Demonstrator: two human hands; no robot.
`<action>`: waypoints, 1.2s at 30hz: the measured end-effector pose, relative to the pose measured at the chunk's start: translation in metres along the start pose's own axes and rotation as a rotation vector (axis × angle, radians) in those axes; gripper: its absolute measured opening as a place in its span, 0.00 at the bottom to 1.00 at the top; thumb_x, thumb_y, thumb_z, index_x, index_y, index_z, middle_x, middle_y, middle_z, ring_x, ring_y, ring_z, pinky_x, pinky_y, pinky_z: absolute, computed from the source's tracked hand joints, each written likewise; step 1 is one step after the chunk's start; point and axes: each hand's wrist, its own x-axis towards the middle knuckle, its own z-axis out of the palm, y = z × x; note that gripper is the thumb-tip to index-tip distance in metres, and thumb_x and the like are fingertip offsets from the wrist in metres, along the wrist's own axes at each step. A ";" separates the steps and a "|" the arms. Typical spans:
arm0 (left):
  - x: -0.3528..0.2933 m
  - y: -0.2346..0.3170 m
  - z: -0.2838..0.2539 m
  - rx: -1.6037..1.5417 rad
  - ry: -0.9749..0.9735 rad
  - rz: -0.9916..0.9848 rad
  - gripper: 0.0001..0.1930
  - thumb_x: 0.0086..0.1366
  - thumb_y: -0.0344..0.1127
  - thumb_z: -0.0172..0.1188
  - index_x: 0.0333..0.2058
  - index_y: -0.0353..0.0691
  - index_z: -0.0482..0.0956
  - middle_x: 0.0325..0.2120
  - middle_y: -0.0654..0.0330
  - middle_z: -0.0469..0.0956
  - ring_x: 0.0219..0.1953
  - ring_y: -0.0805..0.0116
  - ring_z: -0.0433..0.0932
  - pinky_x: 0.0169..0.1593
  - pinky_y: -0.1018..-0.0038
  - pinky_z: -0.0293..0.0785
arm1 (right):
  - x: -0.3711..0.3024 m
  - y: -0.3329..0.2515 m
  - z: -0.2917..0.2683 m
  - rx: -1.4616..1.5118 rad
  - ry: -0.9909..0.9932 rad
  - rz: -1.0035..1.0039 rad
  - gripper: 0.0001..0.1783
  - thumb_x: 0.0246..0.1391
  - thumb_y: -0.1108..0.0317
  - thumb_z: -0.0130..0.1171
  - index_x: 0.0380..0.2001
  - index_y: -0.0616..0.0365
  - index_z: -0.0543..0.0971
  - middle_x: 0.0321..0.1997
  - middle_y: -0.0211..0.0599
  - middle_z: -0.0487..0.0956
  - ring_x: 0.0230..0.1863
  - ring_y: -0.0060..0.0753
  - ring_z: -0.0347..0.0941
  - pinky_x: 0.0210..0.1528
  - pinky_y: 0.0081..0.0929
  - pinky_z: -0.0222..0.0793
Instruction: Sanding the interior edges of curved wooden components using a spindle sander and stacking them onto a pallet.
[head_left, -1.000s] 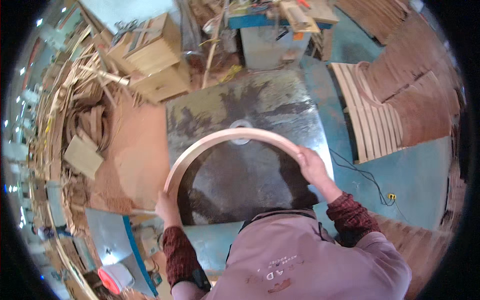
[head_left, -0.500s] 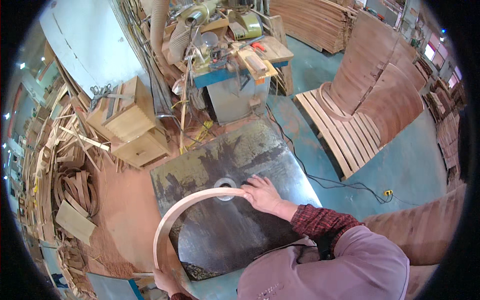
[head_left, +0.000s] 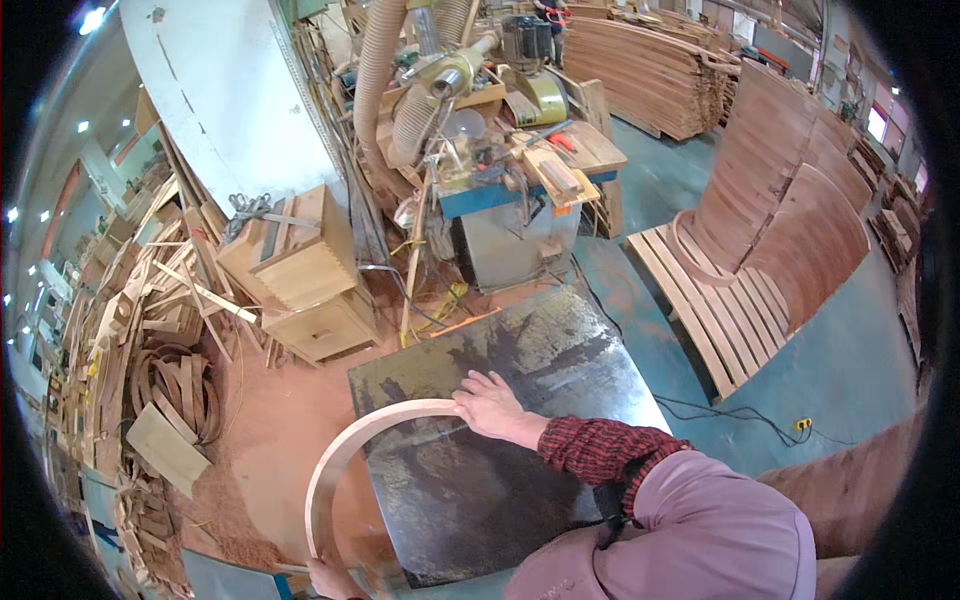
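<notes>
Both of my hands hold a curved wooden strip (head_left: 352, 447), a pale, half-round arc standing on its edge. My right hand (head_left: 492, 408) is closed round its far end, above the dark metal machine table (head_left: 450, 515). At the near end, my left hand (head_left: 333, 580) grips the strip low in the picture, and some of its fingers are hidden. The arc bows out past the table's left edge, over the floor. My right hand and the strip's end cover the spot where the table's round metal ring was visible.
Behind the table stands a cluttered bench (head_left: 525, 205) with hoses and tools. A wooden drawer cabinet (head_left: 318, 322) and scrap wood (head_left: 175, 390) lie left. At right, curved panels (head_left: 760, 170) rest on a slatted pallet (head_left: 715, 310). A black cable (head_left: 735, 412) crosses the floor.
The strip and my right hand have shifted left over the table, hiding the metal ring. My view has tilted, so the surroundings sit lower and further right. Both hands keep their hold.
</notes>
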 end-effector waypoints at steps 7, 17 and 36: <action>0.057 0.011 0.031 -0.203 0.127 -0.096 0.27 0.63 0.57 0.65 0.33 0.32 0.79 0.26 0.39 0.82 0.31 0.36 0.83 0.36 0.43 0.76 | 0.079 -0.008 0.015 -0.018 -0.003 -0.058 0.15 0.68 0.56 0.52 0.41 0.54 0.82 0.38 0.46 0.84 0.50 0.54 0.81 0.57 0.58 0.70; 0.004 0.021 -0.066 -0.386 0.198 -0.213 0.27 0.63 0.58 0.66 0.32 0.32 0.79 0.27 0.40 0.82 0.32 0.36 0.82 0.37 0.45 0.75 | 0.086 -0.027 -0.020 -0.003 -0.043 -0.174 0.18 0.66 0.53 0.53 0.33 0.53 0.83 0.27 0.50 0.84 0.29 0.56 0.83 0.34 0.55 0.78; -0.076 0.028 -0.163 -0.932 0.523 -0.047 0.14 0.70 0.38 0.61 0.33 0.31 0.73 0.25 0.52 0.75 0.28 0.59 0.71 0.39 0.62 0.72 | -0.040 -0.049 -0.219 0.993 -0.414 -0.198 0.44 0.57 0.46 0.66 0.66 0.69 0.69 0.63 0.49 0.77 0.64 0.38 0.72 0.69 0.34 0.65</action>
